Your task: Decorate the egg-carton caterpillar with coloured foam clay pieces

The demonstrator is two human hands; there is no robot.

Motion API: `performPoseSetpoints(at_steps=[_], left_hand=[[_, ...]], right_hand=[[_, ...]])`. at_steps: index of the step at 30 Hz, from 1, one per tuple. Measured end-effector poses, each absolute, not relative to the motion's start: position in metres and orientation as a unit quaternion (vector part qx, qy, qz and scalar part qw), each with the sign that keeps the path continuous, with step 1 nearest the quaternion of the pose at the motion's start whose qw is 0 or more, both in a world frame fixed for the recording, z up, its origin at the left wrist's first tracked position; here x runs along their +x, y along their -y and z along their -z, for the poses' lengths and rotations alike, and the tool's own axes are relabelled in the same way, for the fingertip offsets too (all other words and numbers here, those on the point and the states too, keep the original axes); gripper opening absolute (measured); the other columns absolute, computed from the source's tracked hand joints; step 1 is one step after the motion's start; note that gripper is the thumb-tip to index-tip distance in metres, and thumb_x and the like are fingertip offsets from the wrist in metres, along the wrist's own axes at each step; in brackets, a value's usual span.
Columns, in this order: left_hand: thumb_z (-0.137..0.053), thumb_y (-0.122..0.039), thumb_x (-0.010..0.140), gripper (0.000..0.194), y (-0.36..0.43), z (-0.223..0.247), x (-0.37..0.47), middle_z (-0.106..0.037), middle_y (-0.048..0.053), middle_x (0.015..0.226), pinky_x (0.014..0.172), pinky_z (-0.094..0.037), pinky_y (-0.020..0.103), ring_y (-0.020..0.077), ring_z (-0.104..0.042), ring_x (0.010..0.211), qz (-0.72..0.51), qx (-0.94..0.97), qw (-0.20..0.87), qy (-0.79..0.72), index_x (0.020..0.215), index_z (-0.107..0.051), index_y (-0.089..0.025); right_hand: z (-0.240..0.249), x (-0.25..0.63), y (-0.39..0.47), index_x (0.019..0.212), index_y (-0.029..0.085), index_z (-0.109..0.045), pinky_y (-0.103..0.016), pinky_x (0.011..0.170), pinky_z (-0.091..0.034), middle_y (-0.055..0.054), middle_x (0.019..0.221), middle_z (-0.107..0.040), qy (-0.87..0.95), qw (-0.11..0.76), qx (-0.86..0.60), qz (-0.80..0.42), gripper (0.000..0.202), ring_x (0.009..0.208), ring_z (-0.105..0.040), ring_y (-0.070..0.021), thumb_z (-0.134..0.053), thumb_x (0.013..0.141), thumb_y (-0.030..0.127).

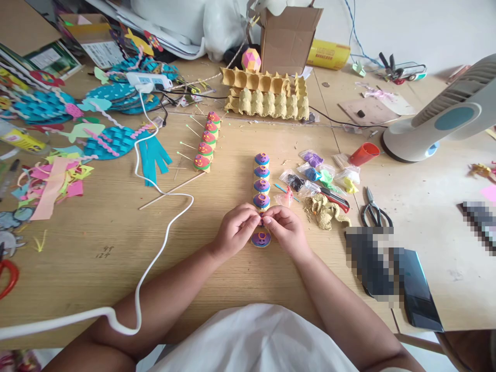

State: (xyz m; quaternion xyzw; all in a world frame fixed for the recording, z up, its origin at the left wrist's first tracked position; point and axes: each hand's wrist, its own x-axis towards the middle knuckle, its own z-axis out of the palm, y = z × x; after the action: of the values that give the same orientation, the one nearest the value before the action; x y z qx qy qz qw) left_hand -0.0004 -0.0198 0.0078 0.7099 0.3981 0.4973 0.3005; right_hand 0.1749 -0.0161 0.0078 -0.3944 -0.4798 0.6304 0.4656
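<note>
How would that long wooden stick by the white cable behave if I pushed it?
The wooden stick is probably stiff and light, looking straight and very thin. It may roll if round, and could nudge the white cable it crosses.

Handwritten number "124" (103, 256): on wooden tabletop (77, 219), left of the grip; mark above it resembles "99". Print on yellow roll (329, 55), beyond the grip to the right: illegible.

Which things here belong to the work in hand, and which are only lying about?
Work in hand:
left hand and right hand, fingertips at the purple-blue strip of domes
likely the small coloured bags

Seemingly just lying about:
fan
dark phone
red cup
</note>
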Motion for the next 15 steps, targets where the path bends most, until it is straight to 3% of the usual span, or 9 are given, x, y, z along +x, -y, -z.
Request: performPoseSetpoints(at_steps=[9,15], left_hand=[[-0.055,-0.030,0.105,0.028,0.0190,-0.0076,-0.0006,-0.071,0.004,0.087,0.077,-0.053,0.028,0.0154,-0.066,0.084,-0.500,0.700,0.326,-0.392,0.082,-0.067,-0.019],[-0.055,-0.032,0.106,0.027,0.0204,-0.0058,-0.0015,-0.073,0.006,0.091,0.079,-0.054,0.029,0.0168,-0.068,0.087,-0.500,0.692,0.370,-0.367,0.089,-0.072,-0.019]], right_hand=[[-0.0087,0.1737,0.0174,0.103,0.026,-0.079,-0.029,0.072,-0.057,0.000,0.083,-0.071,0.485,0.455,-0.371,-0.648,0.034,0.075,-0.064,-0.0138,-0.090,0.078,0.046],[-0.0115,0.1759,0.0160,0.090,0.025,-0.082,-0.030,0.072,-0.057,-0.003,0.086,-0.075,0.544,0.479,-0.378,-0.576,0.019,0.079,-0.067,-0.0160,-0.087,0.082,0.041]])
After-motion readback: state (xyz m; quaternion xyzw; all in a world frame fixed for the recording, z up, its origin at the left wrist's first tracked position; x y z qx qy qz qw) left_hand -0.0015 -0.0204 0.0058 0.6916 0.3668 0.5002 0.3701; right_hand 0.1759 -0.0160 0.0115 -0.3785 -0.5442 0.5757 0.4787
